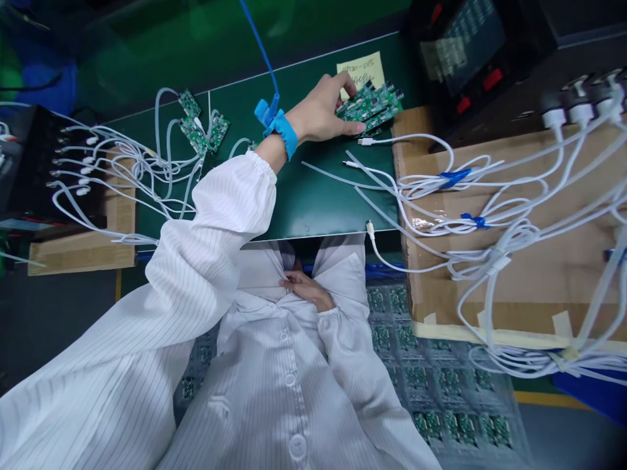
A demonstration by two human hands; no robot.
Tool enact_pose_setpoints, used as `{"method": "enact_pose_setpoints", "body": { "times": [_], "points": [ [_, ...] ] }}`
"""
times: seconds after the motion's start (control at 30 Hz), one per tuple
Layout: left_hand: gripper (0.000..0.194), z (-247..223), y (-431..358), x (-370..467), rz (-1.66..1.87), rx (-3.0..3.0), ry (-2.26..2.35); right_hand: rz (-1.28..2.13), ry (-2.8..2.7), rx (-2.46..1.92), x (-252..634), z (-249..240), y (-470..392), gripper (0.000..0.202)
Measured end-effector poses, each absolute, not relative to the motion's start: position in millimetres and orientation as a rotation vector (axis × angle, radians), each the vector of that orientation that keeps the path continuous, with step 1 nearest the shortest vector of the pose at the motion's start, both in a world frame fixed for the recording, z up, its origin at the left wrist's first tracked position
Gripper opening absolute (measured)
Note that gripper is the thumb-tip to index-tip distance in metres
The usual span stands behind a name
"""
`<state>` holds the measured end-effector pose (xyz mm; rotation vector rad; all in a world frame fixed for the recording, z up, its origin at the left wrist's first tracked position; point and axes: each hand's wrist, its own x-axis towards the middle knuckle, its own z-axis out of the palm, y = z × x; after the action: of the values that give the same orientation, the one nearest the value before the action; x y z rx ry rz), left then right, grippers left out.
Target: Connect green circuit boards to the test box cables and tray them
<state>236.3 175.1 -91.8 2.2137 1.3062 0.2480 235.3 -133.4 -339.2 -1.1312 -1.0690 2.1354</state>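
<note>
Lying just right of the left hand (321, 111), the green circuit boards (376, 108) are angled away-right, kinda cupped by curled fingers; actual pinching can't be confirmed.

The green tabletop (323, 209) looks smooth with a soft sheen. Circuit boards (375, 109) have rough, component-studded faces. Cardboard (441, 294) is matt, the white cables (499, 258) smooth plastic, the striped sleeve (210, 228) thin, creased cloth.

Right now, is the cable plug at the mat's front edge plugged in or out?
Out: the white plug is by the front edge of the green mat, tip bare, in no socket.
</note>
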Motion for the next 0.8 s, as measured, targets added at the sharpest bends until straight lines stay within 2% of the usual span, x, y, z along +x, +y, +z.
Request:
{"method": "enact_pose_setpoints", "body": {
  "times": [0.07, 0.2, 0.3, 0.8],
  "points": [
    [0.055, -92, 175, 237, 0.261, 2.215, 1.294, 2.061, -1.034, -1.194, 231, -340, -138, 0.021],
    [0.056, -93, 173, 235, 0.318, 2.176, 1.312, 1.630, -0.882, -1.563, 226, -337, -158, 0.038],
    [0.054, -96, 168, 235, 0.338, 2.121, 1.376, 1.562, -0.998, -1.652, 227, -330, -172, 0.046],
    [0.056, -98, 158, 234, 0.373, 2.119, 1.470, 1.346, -1.057, -1.777, 218, -320, -173, 0.024]
  ]
}}
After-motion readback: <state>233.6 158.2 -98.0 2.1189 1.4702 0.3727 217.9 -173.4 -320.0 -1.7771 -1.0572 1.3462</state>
